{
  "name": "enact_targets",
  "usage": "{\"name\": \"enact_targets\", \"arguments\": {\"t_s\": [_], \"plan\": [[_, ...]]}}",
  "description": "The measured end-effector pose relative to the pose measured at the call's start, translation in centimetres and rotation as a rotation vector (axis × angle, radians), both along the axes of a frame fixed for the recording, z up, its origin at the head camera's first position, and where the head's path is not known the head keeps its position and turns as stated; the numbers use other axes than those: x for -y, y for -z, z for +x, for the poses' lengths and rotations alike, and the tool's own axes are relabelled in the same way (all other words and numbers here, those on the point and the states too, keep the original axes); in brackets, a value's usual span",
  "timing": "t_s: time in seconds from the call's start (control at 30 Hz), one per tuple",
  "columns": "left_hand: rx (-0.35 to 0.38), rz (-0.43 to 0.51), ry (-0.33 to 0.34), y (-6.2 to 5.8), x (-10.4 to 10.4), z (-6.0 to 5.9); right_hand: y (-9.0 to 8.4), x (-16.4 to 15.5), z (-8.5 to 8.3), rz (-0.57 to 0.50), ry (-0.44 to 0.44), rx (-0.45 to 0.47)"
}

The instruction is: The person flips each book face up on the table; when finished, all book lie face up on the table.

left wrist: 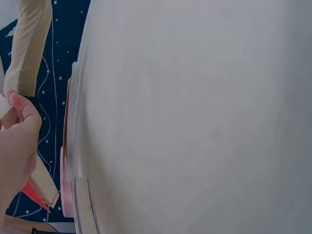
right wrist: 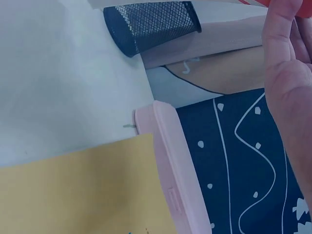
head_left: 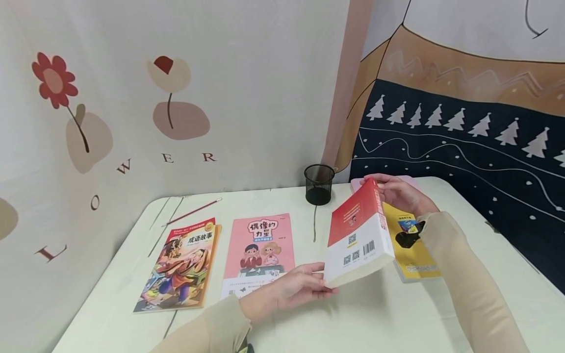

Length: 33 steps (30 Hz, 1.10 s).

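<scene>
A thick red-and-white book [head_left: 355, 230] is held up off the table, tilted, with its back cover and barcode facing me. My left hand [head_left: 300, 288] pinches its lower left corner, fingers underneath. My right hand [head_left: 399, 193] grips the upper end by the spine. Below and behind it lies a yellow book [head_left: 415, 250], partly hidden by the held book and the right arm. The left wrist view catches my left hand [left wrist: 19, 151] at its left edge. In the right wrist view, the right hand [right wrist: 292, 78] is at the upper right, near a red corner of the book.
On the white table [head_left: 353, 323] lie a pink book [head_left: 260, 245], a colourful storybook [head_left: 181, 267] and a red pencil [head_left: 194, 212]. A black mesh pen holder [head_left: 319, 185] stands at the back edge. Beyond the yellow book is a pink case [right wrist: 170, 165]. Printed curtains [head_left: 265, 98] hang behind.
</scene>
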<state>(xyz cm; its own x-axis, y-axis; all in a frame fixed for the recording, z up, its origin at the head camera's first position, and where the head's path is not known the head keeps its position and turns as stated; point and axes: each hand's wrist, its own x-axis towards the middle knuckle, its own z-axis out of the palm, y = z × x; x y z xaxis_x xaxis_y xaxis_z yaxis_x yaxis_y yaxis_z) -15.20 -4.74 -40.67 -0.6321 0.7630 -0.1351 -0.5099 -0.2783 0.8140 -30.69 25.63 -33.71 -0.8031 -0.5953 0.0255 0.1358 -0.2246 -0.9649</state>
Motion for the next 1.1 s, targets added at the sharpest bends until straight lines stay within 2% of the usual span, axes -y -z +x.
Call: {"name": "enact_targets", "arguments": {"t_s": [0.1, 0.33, 0.5, 0.6, 0.73, 1.1], "plan": [[0.009, -0.005, -0.037, 0.0, -0.2, 0.3, -0.1, 0.1, 0.1, -0.039, -0.006, -0.006], [0.009, -0.056, -0.216, 0.1, -0.6, 1.3, 0.1, 0.4, -0.4, -0.09, -0.007, -0.044], [-0.022, -0.12, -0.336, 0.3, -1.3, 1.9, 0.1, 0.7, -0.6, -0.085, 0.017, -0.052], [-0.045, -0.153, -0.398, 0.4, -1.9, 2.3, -0.1, 1.0, -0.7, -0.041, 0.047, -0.06], [-0.041, -0.194, -0.448, 0.5, -2.6, 2.8, -0.5, 1.6, -0.7, 0.052, 0.073, -0.106], [-0.047, -0.175, -0.51, 0.8, -3.5, 3.1, -1.0, 3.5, -1.5, 0.302, 0.192, -0.169]]}}
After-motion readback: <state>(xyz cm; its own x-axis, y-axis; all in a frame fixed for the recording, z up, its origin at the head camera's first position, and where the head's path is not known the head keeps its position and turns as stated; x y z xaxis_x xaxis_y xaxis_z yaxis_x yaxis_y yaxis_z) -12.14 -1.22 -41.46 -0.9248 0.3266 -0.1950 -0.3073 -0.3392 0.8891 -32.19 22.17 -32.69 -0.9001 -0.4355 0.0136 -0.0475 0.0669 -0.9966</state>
